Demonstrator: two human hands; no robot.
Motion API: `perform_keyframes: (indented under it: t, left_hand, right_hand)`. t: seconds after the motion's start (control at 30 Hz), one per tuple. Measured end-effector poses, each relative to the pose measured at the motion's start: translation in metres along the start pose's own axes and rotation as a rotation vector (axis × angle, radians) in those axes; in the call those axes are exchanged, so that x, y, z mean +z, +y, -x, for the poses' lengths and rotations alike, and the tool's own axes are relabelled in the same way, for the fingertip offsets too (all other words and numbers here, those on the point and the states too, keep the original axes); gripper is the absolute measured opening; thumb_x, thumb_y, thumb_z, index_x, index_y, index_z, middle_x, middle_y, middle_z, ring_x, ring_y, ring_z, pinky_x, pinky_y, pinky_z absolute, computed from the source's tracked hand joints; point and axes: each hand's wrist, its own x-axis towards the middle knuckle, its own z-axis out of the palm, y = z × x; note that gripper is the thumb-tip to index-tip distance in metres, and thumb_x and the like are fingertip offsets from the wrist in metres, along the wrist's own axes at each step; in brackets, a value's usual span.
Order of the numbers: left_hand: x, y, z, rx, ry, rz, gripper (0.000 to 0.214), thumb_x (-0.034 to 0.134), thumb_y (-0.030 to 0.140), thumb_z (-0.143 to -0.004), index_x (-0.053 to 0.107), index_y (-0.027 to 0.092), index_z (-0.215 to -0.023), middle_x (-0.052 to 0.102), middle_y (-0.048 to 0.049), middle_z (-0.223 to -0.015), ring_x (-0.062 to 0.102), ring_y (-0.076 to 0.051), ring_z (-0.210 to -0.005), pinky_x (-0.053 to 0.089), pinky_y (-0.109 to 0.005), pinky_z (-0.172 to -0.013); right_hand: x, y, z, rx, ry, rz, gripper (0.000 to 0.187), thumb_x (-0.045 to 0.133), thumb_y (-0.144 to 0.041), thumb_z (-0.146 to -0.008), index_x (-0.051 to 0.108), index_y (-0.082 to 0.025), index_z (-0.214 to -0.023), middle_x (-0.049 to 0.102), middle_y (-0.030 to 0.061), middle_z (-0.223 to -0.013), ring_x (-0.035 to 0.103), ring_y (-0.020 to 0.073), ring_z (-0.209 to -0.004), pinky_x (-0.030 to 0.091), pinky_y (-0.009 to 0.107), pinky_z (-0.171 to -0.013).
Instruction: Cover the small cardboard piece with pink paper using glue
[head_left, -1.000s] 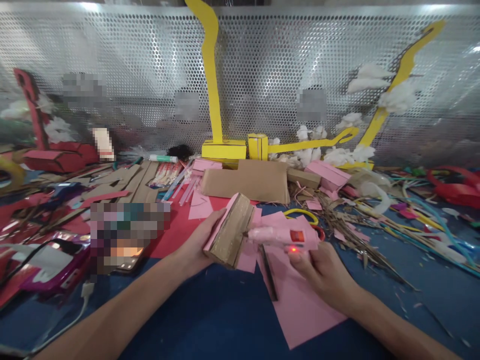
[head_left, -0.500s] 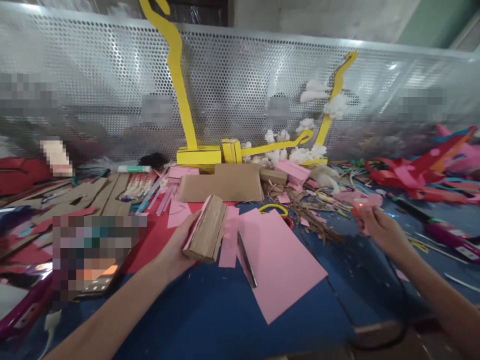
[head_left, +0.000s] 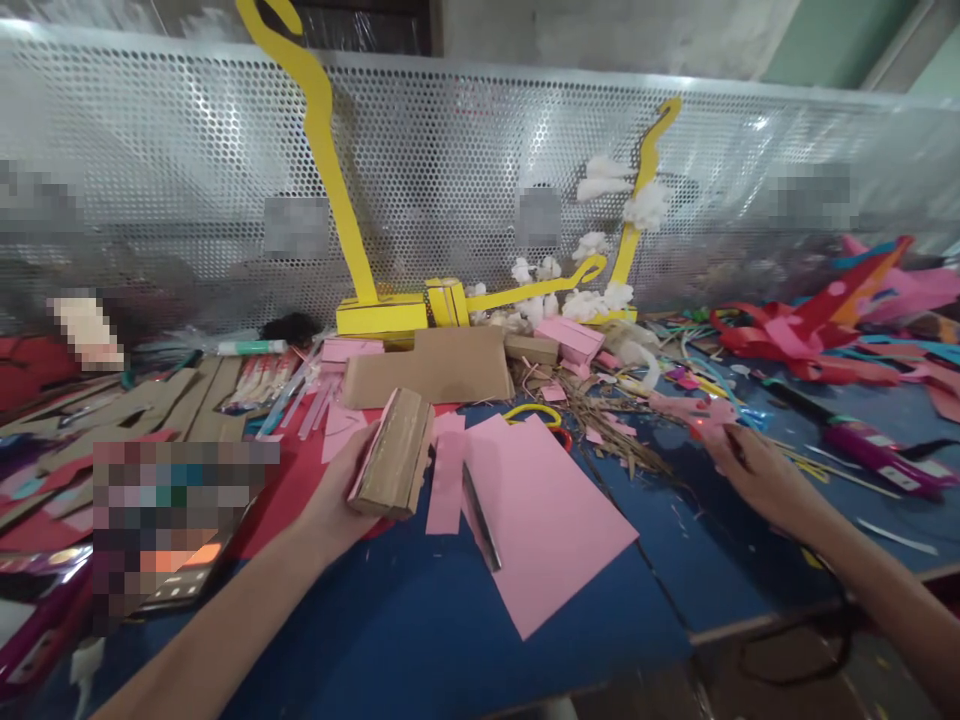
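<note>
My left hand (head_left: 339, 490) is wrapped round a small cardboard box (head_left: 394, 455) with pink paper on its left side, raised and tilted above the table. Over at the right, my right hand (head_left: 769, 480) grips a pink glue gun (head_left: 696, 412) with a small red light glowing on it; its nozzle points left. Between the hands lies a pink paper sheet (head_left: 551, 525), with a narrow pink strip (head_left: 448, 475) beside it. A slim dark metallic tool (head_left: 481, 515), perhaps a blade or pen, rests on the sheet's left edge.
Yellow-handled scissors (head_left: 529, 412) lie behind the sheet near a twig bundle (head_left: 622, 445). Yellow paper stands (head_left: 382, 314) and a cardboard piece (head_left: 465, 365) stand against the perforated metal panel (head_left: 450, 150). A purple tool (head_left: 885, 455) lies right; cardboard strips (head_left: 172, 400) clutter the left.
The view has swung slightly right, so most things sit further left in the picture. Both hands keep their holds; the glue gun has dropped slightly lower in view.
</note>
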Motion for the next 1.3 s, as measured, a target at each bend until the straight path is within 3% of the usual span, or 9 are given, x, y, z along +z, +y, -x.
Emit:
perform_keyframes:
  t: [0.1, 0.2, 0.33, 0.47, 0.57, 0.67, 0.77, 1.07, 1.3]
  left_hand:
    - [-0.001, 0.003, -0.002, 0.066, 0.071, 0.049, 0.038, 0.043, 0.035, -0.102, 0.065, 0.009, -0.118, 0.077, -0.0134, -0.084, 0.074, -0.024, -0.062, 0.061, -0.034, -0.056]
    - [-0.005, 0.004, -0.006, 0.135, 0.105, 0.119, 0.038, 0.043, 0.034, -0.103, 0.062, 0.012, -0.126, 0.077, -0.0102, -0.085, 0.075, -0.023, -0.065, 0.062, -0.034, -0.058]
    - [-0.013, 0.006, -0.014, 0.188, 0.095, 0.197, 0.038, 0.04, 0.034, -0.104, 0.061, 0.014, -0.128, 0.077, -0.0097, -0.092, 0.076, -0.023, -0.073, 0.064, -0.035, -0.064]
    - [-0.018, 0.007, -0.018, 0.197, 0.053, 0.21, 0.036, 0.041, 0.031, -0.103, 0.063, 0.011, -0.124, 0.077, -0.013, -0.1, 0.077, -0.025, -0.079, 0.065, -0.038, -0.069]
    - [-0.02, 0.009, -0.017, 0.211, 0.042, 0.261, 0.039, 0.041, 0.026, -0.1, 0.062, 0.007, -0.127, 0.076, -0.0174, -0.104, 0.077, -0.027, -0.088, 0.065, -0.039, -0.076]
    - [-0.023, 0.012, -0.016, 0.216, 0.041, 0.326, 0.042, 0.043, 0.027, -0.098, 0.06, 0.005, -0.13, 0.075, -0.02, -0.103, 0.076, -0.029, -0.093, 0.064, -0.04, -0.081]
    - [-0.026, 0.015, -0.017, 0.226, 0.009, 0.377, 0.042, 0.043, 0.027, -0.098, 0.061, 0.008, -0.13, 0.075, -0.0194, -0.105, 0.075, -0.029, -0.096, 0.063, -0.04, -0.084]
    - [-0.024, 0.016, -0.016, 0.235, 0.061, 0.34, 0.04, 0.049, 0.029, -0.097, 0.059, 0.015, -0.134, 0.073, -0.0178, -0.114, 0.073, -0.031, -0.1, 0.061, -0.052, -0.088]
    - [-0.023, 0.019, -0.007, 0.167, -0.007, 0.256, 0.045, 0.051, 0.036, -0.099, 0.053, 0.017, -0.14, 0.074, -0.0181, -0.11, 0.075, -0.033, -0.091, 0.061, -0.059, -0.087]
  right_hand:
    - [-0.019, -0.021, 0.021, 0.033, 0.101, 0.023, 0.032, 0.046, -0.054, -0.091, 0.054, -0.024, -0.101, 0.066, 0.0204, -0.096, 0.066, 0.0376, -0.095, 0.052, 0.05, -0.082]
    - [-0.038, -0.078, 0.046, -0.042, 0.166, -0.009, 0.02, 0.048, -0.044, -0.095, 0.056, -0.028, -0.103, 0.066, 0.0157, -0.094, 0.067, 0.0335, -0.092, 0.052, 0.046, -0.083]
    - [-0.046, -0.18, 0.052, -0.467, -0.366, -0.333, 0.017, 0.048, -0.034, -0.101, 0.063, -0.028, -0.104, 0.072, 0.0093, -0.104, 0.069, 0.0255, -0.096, 0.054, 0.036, -0.083]
    - [-0.017, -0.257, 0.013, -0.666, -0.476, -0.349, 0.025, 0.05, -0.034, -0.102, 0.066, -0.023, -0.118, 0.071, 0.0107, -0.119, 0.065, 0.0272, -0.111, 0.049, 0.04, -0.096]
    - [0.022, -0.289, -0.024, -0.633, -0.464, -0.306, 0.027, 0.052, -0.032, -0.101, 0.068, -0.019, -0.118, 0.069, 0.0129, -0.119, 0.063, 0.0263, -0.111, 0.047, 0.038, -0.095]
    - [0.057, -0.306, -0.046, -0.614, -0.457, -0.293, 0.025, 0.065, -0.035, -0.093, 0.071, -0.016, -0.108, 0.068, 0.0141, -0.111, 0.063, 0.028, -0.106, 0.045, 0.038, -0.093]
    - [0.075, -0.312, -0.051, -0.6, -0.454, -0.307, 0.016, 0.067, -0.033, -0.091, 0.072, -0.017, -0.092, 0.069, 0.0106, -0.102, 0.063, 0.0258, -0.101, 0.044, 0.036, -0.09]
    - [0.073, -0.309, -0.06, -0.551, -0.527, -0.389, 0.021, 0.064, -0.035, -0.093, 0.073, -0.017, -0.1, 0.075, 0.0097, -0.102, 0.068, 0.0205, -0.09, 0.047, 0.028, -0.077]
    - [0.07, -0.314, -0.074, -0.533, -0.525, -0.463, 0.012, 0.07, -0.028, -0.085, 0.072, -0.017, -0.08, 0.075, 0.006, -0.083, 0.066, 0.0183, -0.075, 0.046, 0.027, -0.068]
